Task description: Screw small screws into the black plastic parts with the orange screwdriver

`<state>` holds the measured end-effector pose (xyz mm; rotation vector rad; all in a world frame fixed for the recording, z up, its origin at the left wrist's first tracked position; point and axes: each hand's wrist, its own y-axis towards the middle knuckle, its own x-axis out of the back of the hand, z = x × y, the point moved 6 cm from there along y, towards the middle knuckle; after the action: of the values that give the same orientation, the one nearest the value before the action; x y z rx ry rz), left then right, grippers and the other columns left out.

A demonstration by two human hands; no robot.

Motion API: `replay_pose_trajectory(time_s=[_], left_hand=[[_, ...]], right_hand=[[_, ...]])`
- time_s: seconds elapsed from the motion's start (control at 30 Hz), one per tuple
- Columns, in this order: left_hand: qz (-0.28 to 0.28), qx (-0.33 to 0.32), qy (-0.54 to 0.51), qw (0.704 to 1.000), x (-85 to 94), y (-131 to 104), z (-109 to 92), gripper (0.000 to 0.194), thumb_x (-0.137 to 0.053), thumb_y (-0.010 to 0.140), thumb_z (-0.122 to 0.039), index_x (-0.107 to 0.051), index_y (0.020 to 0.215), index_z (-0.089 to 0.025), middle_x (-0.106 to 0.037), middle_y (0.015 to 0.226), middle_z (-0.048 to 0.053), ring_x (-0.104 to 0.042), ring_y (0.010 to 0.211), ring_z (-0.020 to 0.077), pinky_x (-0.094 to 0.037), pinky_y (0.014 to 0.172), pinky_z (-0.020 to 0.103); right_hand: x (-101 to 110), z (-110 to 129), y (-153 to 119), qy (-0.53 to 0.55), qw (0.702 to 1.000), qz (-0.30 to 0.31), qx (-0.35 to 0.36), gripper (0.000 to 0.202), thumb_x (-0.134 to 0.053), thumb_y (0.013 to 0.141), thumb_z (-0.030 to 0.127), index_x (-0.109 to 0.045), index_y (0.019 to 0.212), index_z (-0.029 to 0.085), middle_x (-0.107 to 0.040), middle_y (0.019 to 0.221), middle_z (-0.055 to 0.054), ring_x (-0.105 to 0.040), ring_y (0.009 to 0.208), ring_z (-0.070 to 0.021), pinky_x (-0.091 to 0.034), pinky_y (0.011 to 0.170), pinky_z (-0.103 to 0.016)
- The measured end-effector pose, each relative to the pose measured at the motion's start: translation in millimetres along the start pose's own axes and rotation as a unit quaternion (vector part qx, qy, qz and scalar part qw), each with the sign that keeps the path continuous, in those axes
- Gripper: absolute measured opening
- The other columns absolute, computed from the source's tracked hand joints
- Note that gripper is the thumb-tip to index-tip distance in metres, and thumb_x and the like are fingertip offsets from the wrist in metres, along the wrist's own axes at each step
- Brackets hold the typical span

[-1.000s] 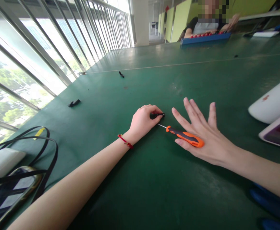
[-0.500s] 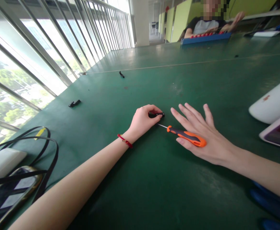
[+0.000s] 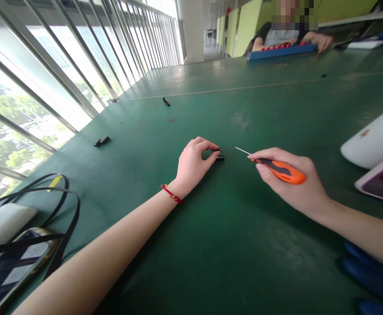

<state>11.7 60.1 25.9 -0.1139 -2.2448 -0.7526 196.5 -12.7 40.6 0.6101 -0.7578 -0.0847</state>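
Observation:
Near the middle of the green table point(image 3: 191, 227), my left hand point(image 3: 196, 164), with a red string bracelet point(image 3: 171, 194) at its wrist, pinches a small thin black piece point(image 3: 218, 149) between thumb and fingertips. Just below those fingertips lies another small black part point(image 3: 220, 158), partly hidden by the thumb. My right hand point(image 3: 289, 179) grips an orange and dark grey screwdriver point(image 3: 285, 172). Its thin metal shaft points left toward my left hand, and the tip is apart from the black pieces.
Small black parts point(image 3: 102, 141) point(image 3: 166, 102) lie to the left and farther back. Black straps point(image 3: 69, 210), a phone point(image 3: 20, 262) and a white box point(image 3: 10, 218) sit at left. White objects point(image 3: 371, 138) stand at right. Across the table, a person point(image 3: 281, 35) sits behind a blue tray point(image 3: 283, 51).
My right hand has closed round the screwdriver and drawn it right, away from my left hand. The left fingers have risen slightly with the thin piece, and the lower black part now shows separately.

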Motion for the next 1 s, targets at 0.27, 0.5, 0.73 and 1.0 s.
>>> replay_pose_trajectory(time_s=[0.27,0.5,0.73,1.0], left_hand=[[0.008,-0.15,0.029,0.988,-5.8,-17,-39,0.017,-0.057,0.091,-0.028,-0.07,0.097,-0.019,-0.067,0.092,0.006,-0.058,0.087,0.0164,-0.048,0.079,0.03],[0.03,-0.185,0.012,0.982,-9.6,-23,-48,0.017,-0.056,0.092,-0.028,-0.07,0.097,-0.019,-0.067,0.092,0.006,-0.059,0.087,0.0153,-0.05,0.079,0.027],[0.033,-0.191,0.011,0.981,-9.7,-24,-49,0.016,-0.058,0.09,-0.03,-0.069,0.092,-0.018,-0.068,0.091,0.005,-0.059,0.085,0.0147,-0.049,0.077,0.027],[0.04,-0.146,-0.004,0.988,-10.2,-21,-45,0.006,-0.064,0.081,-0.023,-0.067,0.083,-0.018,-0.068,0.088,0.002,-0.06,0.082,0.0151,-0.048,0.076,0.028]], right_hand=[[-9,-2,4,-0.058,0.997,0.044,0.036,0.018,-0.06,0.084,0.029,-0.063,0.101,0.023,-0.068,0.092,-0.004,-0.063,0.081,-0.0171,-0.05,0.076,-0.035],[-11,0,4,-0.079,0.994,0.057,0.05,0.016,-0.06,0.084,0.03,-0.065,0.098,0.023,-0.07,0.088,-0.003,-0.064,0.079,-0.0179,-0.05,0.078,-0.037],[-12,-2,3,-0.073,0.994,0.059,0.063,0.013,-0.061,0.084,0.031,-0.067,0.09,0.022,-0.074,0.091,-0.002,-0.068,0.082,-0.019,-0.05,0.079,-0.037],[-13,-4,4,-0.061,0.994,0.062,0.072,0.009,-0.062,0.083,0.025,-0.067,0.089,0.019,-0.073,0.089,0.0,-0.068,0.08,-0.0159,-0.048,0.079,-0.032]])
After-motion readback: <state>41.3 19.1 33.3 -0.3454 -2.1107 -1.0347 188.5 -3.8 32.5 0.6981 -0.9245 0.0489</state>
